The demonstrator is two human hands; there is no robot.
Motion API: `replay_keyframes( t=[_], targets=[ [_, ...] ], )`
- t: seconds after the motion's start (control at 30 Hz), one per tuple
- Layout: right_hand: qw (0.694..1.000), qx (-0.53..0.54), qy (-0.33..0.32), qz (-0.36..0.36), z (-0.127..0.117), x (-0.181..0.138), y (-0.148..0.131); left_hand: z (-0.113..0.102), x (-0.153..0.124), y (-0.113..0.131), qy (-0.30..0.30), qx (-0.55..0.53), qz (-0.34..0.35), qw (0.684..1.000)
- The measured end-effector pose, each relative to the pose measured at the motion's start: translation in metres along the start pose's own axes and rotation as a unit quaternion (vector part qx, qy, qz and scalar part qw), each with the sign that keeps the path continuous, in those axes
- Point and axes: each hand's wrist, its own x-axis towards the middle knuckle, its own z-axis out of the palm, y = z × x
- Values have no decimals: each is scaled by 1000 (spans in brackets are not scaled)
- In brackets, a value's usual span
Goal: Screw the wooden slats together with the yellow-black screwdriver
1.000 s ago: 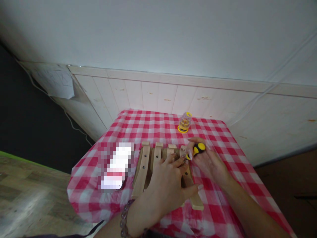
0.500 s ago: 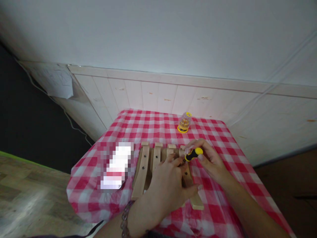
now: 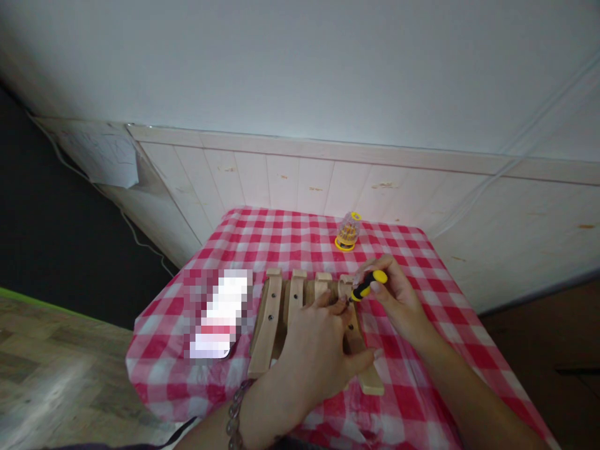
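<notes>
A slatted wooden rack (image 3: 272,319) lies flat on the red-and-white checked tablecloth (image 3: 281,240). My left hand (image 3: 319,353) rests on its middle slats, fingers pressed down and thumb stretched toward the right slat. My right hand (image 3: 396,300) pinches a short yellow-and-black screwdriver (image 3: 368,285), its tip pointing down-left at the rack's upper right slat, close to my left fingertips. A bead bracelet (image 3: 234,415) circles my left wrist.
A small clear dome on a yellow base (image 3: 347,231) stands at the table's far side. A blurred white-and-red item (image 3: 218,315) lies left of the rack. A white panelled wall runs behind; wooden floor and a dark area are at the left.
My right hand has turned the screwdriver between its fingers; the handle now sits slightly higher and more tilted. My left hand and the rack have stayed put.
</notes>
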Motion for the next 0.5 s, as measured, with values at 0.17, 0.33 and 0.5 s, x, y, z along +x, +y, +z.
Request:
replay_keyframes(
  t=[0.17, 0.33, 0.5],
  targets=[
    [999, -15, 43, 4, 3, 0, 0, 0, -2, 1, 4, 20, 13, 1000],
    [998, -35, 52, 0, 3, 2, -3, -6, -10, 5, 15, 51, 7, 999],
    [999, -44, 9, -10, 1, -1, -3, -15, -15, 2, 71, 123, 14, 990]
  ],
)
